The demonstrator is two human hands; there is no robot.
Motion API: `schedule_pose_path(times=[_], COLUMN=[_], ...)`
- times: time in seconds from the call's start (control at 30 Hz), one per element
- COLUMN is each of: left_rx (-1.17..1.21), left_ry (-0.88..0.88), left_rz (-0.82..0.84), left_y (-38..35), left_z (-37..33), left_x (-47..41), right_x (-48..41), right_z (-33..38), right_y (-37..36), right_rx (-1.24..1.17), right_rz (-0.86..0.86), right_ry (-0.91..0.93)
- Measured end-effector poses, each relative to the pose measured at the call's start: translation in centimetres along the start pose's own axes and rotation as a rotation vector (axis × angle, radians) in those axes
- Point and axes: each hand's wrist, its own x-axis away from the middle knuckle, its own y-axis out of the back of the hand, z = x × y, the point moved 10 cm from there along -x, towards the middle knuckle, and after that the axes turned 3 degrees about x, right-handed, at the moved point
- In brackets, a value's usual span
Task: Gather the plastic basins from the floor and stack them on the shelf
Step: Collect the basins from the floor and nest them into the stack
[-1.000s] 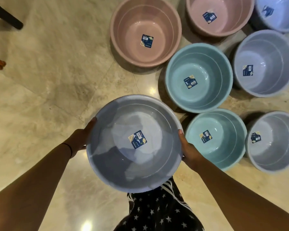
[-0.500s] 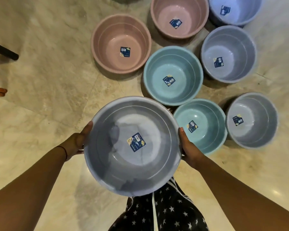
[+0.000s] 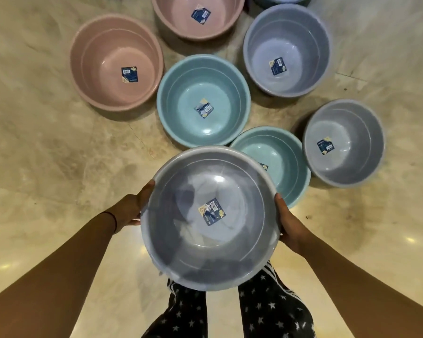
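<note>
Grey plastic basin (image 3: 181, 240) held level over the floor (image 3: 47, 154), left hand (image 3: 130, 208) and right hand (image 3: 289, 228) gripping opposite rims for balance.

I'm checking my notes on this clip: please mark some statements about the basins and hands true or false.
1. The left hand and right hand hold one grey-blue basin by its rim. True.
2. The left pink basin and far pink basin stand on the floor. True.
3. The grey-blue basin has no label. False: a dark blue label lies on its bottom.
4. The teal basins are nested together. False: the far teal basin and near teal basin stand side by side.
</note>
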Motion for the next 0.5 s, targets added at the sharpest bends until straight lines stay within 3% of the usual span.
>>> schedule_pose_path(times=[0.13, 0.5], left_rx=[-0.021, -0.127], left_ry=[0.044, -0.044], left_rz=[0.017, 0.009], left_y=[-3.1, -8.1], left_z=[-3.1, -13.6], left_x=[-0.4, -1.2], right_x=[-0.6, -2.1], right_z=[0.9, 4.1], right_y=[4.3, 11.3], right_rx=[-0.010, -0.185], right_rz=[-0.025, -0.025], right_ry=[-0.016, 0.063])
